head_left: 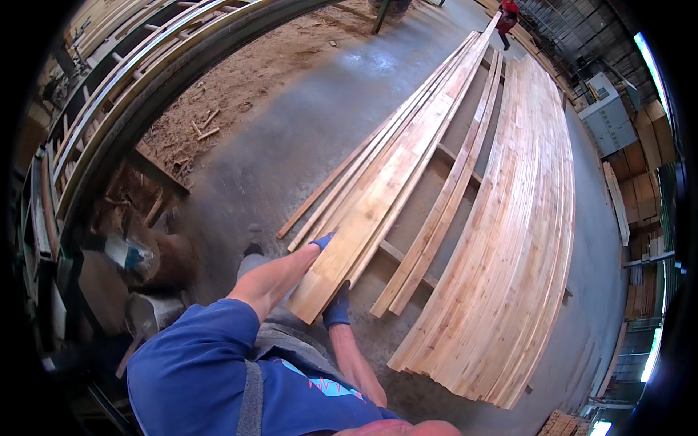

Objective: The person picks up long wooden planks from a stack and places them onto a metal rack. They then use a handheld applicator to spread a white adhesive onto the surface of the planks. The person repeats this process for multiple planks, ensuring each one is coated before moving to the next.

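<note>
1. Long, flat, pale-wood board (pixel 371 196): near end up in front of the person, off the floor; length runs away toward the upper right, over other boards.
2. Left hand (pixel 322 240), blue glove: closed on the board's left edge, close to the near end.
3. Right hand (pixel 337 309), blue glove: closed on the right edge, a bit nearer the body. Fingers partly hidden under the wood.
4. Narrow pale boards (pixel 298 218) lie along the left of the held one, ends staggered.
5. To the right, apart: two slim light-brown planks (pixel 407 272), side by side, lying across wooden crosspieces (pixel 392 251).
6. Further right: wide layer of long pale boards (pixel 502 240), packed edge to edge, near ends uneven.
7. All of it sits above a smooth grey concrete floor (pixel 254 171).
8. Far end: another person in red (pixel 508 13), beside the board tips. Too small to tell what their hands do.
9. Edges: light-grey metal cabinet (pixel 609 123) right; long metal-and-wood rack (pixel 109 109) upper left.
</note>
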The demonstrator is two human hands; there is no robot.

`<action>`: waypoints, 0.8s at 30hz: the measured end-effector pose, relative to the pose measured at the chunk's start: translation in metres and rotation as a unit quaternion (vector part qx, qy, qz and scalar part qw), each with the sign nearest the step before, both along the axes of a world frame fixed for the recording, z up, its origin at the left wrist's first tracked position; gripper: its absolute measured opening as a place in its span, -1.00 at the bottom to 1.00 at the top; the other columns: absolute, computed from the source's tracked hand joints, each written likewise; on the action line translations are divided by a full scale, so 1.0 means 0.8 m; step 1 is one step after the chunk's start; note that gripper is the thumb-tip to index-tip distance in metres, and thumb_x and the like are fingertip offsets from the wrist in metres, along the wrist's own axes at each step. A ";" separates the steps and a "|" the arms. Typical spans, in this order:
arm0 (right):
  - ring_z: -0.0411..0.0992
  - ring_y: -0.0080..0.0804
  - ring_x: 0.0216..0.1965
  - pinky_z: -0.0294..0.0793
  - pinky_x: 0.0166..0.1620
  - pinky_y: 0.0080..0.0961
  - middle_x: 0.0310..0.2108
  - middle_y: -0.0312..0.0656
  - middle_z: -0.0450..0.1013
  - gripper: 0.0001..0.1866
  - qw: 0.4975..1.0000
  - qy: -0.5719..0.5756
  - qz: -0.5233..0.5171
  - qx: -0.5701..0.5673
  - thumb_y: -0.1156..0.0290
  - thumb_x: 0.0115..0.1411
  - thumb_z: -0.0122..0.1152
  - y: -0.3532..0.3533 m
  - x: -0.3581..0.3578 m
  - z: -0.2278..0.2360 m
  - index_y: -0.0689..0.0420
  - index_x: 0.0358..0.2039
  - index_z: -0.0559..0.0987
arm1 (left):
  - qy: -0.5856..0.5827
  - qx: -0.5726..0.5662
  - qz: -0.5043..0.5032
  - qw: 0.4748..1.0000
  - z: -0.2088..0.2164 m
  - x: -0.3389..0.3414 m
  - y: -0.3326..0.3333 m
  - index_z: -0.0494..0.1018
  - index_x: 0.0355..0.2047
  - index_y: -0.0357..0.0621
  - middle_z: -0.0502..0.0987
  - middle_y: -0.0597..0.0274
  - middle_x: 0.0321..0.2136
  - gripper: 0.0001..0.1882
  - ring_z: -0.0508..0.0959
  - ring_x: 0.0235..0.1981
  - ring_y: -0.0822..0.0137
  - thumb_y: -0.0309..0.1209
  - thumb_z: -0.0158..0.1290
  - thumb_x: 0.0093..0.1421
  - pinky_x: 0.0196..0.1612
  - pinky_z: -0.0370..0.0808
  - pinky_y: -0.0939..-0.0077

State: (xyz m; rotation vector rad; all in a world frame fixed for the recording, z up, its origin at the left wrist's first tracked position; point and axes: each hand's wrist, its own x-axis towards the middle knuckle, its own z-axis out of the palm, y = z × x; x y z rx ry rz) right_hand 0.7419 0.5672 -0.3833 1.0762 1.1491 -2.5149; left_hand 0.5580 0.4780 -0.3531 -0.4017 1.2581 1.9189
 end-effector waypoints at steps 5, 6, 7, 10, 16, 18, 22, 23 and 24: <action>0.36 -0.06 0.09 0.32 0.18 -0.12 0.13 -0.05 0.39 -0.28 0.984 -0.101 0.127 -0.069 -0.22 0.33 -0.25 -0.148 -0.101 -0.047 0.10 0.23 0.31 | 0.023 -0.025 -0.043 0.998 -0.006 -0.125 -0.166 0.48 -0.02 -0.08 0.56 0.11 -0.07 -0.52 0.54 -0.07 0.14 -0.01 -0.22 0.38 0.04 0.45 0.23; 0.39 -0.07 0.04 0.36 0.13 -0.15 0.09 -0.05 0.41 -0.35 0.979 -0.086 0.178 -0.048 -0.15 0.34 -0.23 -0.190 -0.126 -0.055 0.11 0.19 0.35 | 0.029 -0.034 -0.047 0.998 0.001 -0.150 -0.214 0.48 -0.02 -0.09 0.56 0.11 -0.07 -0.52 0.54 -0.07 0.14 -0.01 -0.22 0.38 0.05 0.45 0.23; 0.42 -0.09 -0.01 0.39 0.09 -0.17 0.06 -0.05 0.44 -0.41 0.970 -0.061 0.235 -0.008 -0.08 0.36 -0.21 -0.228 -0.144 -0.065 0.12 0.15 0.38 | 0.031 -0.044 -0.054 0.997 0.007 -0.171 -0.261 0.48 -0.03 -0.09 0.56 0.11 -0.07 -0.53 0.54 -0.06 0.14 -0.02 -0.22 0.38 0.05 0.44 0.23; 0.51 -0.14 -0.17 0.49 -0.04 -0.25 -0.04 -0.03 0.51 -0.57 0.885 0.159 0.383 0.210 0.12 0.40 -0.17 -0.312 -0.189 -0.129 0.13 0.04 0.50 | 0.051 -0.079 -0.080 0.992 0.049 -0.218 -0.387 0.48 -0.03 -0.10 0.56 0.09 -0.06 -0.53 0.54 -0.06 0.14 -0.03 -0.23 0.38 0.05 0.43 0.24; 0.52 -0.21 -0.25 0.51 -0.15 -0.39 -0.08 -0.14 0.55 -0.45 0.889 -0.096 0.443 -0.068 -0.10 0.34 -0.07 -0.388 -0.418 0.024 0.05 0.10 0.48 | 0.059 -0.192 -0.070 0.977 0.137 -0.218 -0.623 0.48 -0.04 -0.11 0.55 0.07 -0.06 -0.55 0.53 -0.04 0.13 -0.06 -0.24 0.39 0.07 0.42 0.24; 0.44 -0.05 -0.01 0.39 0.04 -0.09 0.08 -0.05 0.45 -0.29 0.931 -0.065 0.344 -0.100 -0.30 0.28 -0.15 -0.398 -0.499 0.013 0.00 0.19 0.39 | 0.049 -0.224 -0.053 0.972 0.166 -0.209 -0.686 0.48 -0.04 -0.11 0.55 0.06 -0.06 -0.55 0.52 -0.04 0.12 -0.06 -0.24 0.39 0.07 0.41 0.24; 0.38 0.06 0.08 0.33 0.10 0.05 0.17 0.01 0.36 -0.07 0.958 -0.035 0.260 -0.116 -0.49 0.13 -0.14 -0.409 -0.671 0.028 0.02 0.24 0.31 | 0.019 -0.261 -0.003 0.965 0.204 -0.179 -0.766 0.48 -0.05 -0.12 0.54 0.05 -0.06 -0.56 0.52 -0.03 0.11 -0.08 -0.25 0.40 0.08 0.40 0.24; 0.37 0.04 0.11 0.31 0.14 0.01 0.17 0.00 0.37 -0.02 0.964 -0.039 0.233 -0.121 -0.53 0.11 -0.18 -0.419 -0.719 0.036 0.04 0.26 0.28 | 0.014 -0.267 0.002 0.964 0.213 -0.182 -0.778 0.48 -0.05 -0.12 0.54 0.04 -0.06 -0.56 0.52 -0.03 0.11 -0.09 -0.25 0.40 0.08 0.40 0.24; 0.33 -0.11 0.17 0.36 0.13 -0.03 0.20 -0.02 0.31 -0.10 0.944 0.034 0.213 -0.248 -0.43 0.19 -0.14 -0.427 -0.757 0.044 0.03 0.30 0.22 | 0.006 -0.270 0.007 0.963 0.221 -0.189 -0.792 0.48 -0.05 -0.13 0.54 0.04 -0.06 -0.56 0.52 -0.03 0.11 -0.09 -0.25 0.40 0.08 0.40 0.24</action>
